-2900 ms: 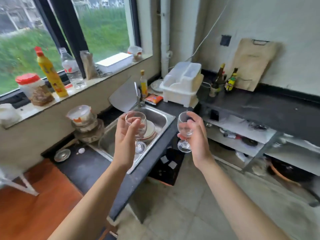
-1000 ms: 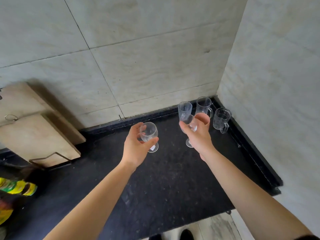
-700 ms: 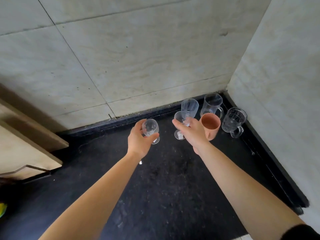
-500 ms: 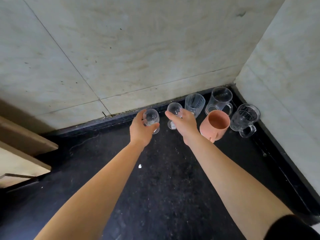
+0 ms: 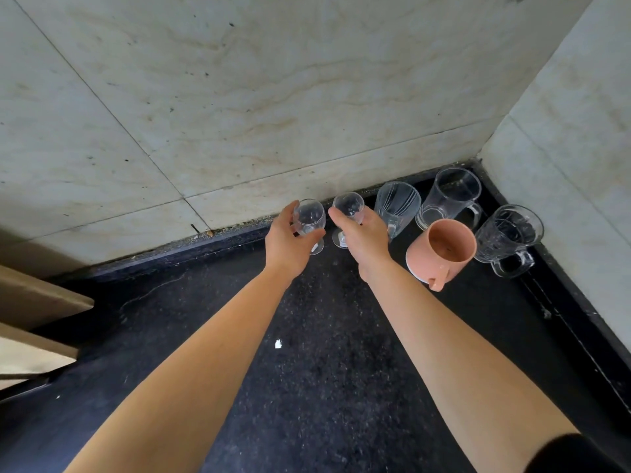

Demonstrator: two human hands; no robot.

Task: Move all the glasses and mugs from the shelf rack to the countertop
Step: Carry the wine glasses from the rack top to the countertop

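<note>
**Two stemmed glasses held at the back edge of the countertop**

The left hand (image 5: 286,238) is curled around the bowl of a small stemmed glass (image 5: 309,218), thumb in front and fingers behind; its foot is at or just above the black countertop (image 5: 327,377), and I cannot tell whether it touches. The right hand (image 5: 365,238) is wrapped around a second stemmed glass (image 5: 348,204), whose foot shows below the thumb, near the back edge.

To the right, filling the back right corner, stand a ribbed tumbler (image 5: 397,204) just beside the right hand, a clear mug (image 5: 450,196), a pink mug (image 5: 444,250) in front of it, and a patterned glass mug (image 5: 508,238) along the right wall. A white scrap (image 5: 278,343) lies mid-counter between the forearms. Wooden boards (image 5: 37,322) lean at the left edge.
</note>
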